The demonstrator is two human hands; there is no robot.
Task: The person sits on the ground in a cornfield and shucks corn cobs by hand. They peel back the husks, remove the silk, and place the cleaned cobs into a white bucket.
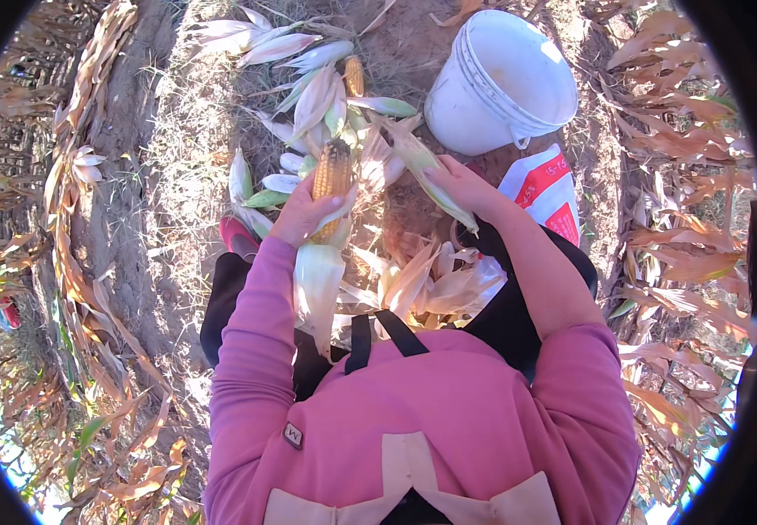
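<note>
My left hand (306,210) is closed round an ear of corn (334,171), its yellow kernels bare and its tip pointing away from me. Peeled husk (319,280) hangs from its lower end toward my lap. To the right, my right hand (459,185) grips a pale green strip of corn husk (426,166), which stands apart from the ear. Just beyond both hands lies a pile of unpeeled ears (315,101), with another yellow cob (355,77) showing among them.
A white bucket (448,105) tilts on the soil at the far right. Beside it lies a white and red bag (540,188). Loose dry husks (413,280) gather between my legs. Dry corn stalks (90,175) line the left, and more dry leaves (684,236) the right.
</note>
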